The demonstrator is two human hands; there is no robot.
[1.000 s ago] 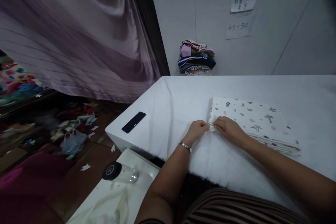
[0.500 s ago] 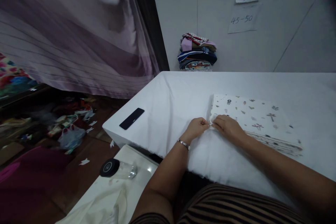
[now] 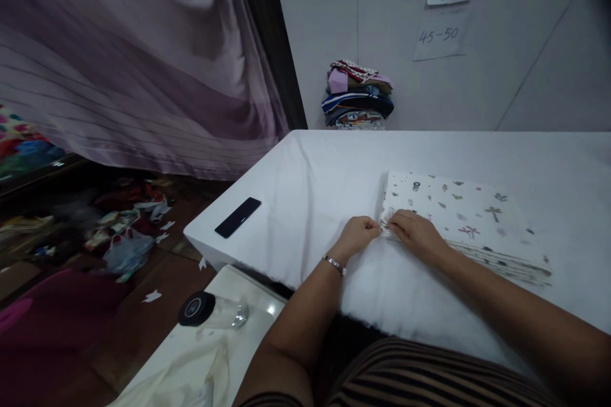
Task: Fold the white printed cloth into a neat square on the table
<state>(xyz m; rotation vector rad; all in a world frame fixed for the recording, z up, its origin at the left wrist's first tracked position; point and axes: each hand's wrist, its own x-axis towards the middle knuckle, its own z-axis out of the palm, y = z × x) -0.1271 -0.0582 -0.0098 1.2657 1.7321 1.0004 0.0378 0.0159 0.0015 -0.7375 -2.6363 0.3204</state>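
Observation:
A folded stack of white cloth with small printed motifs [image 3: 470, 216] lies on the white table [image 3: 334, 178]. My left hand [image 3: 357, 235] is closed in a pinch at the stack's near left corner, a bracelet on its wrist. My right hand [image 3: 414, 233] rests on the same corner, fingers curled and pinching the layered edges. The two hands touch each other at the corner.
A black phone [image 3: 237, 217] lies near the table's left edge. A pile of folded coloured fabrics [image 3: 358, 96] stands against the far wall under paper notes [image 3: 442, 16]. A jar with a black lid [image 3: 210, 310] lies on a low white surface. Clutter covers the floor at left.
Both hands stay pinched at the cloth corner with only slight finger movement. The view has shifted a little.

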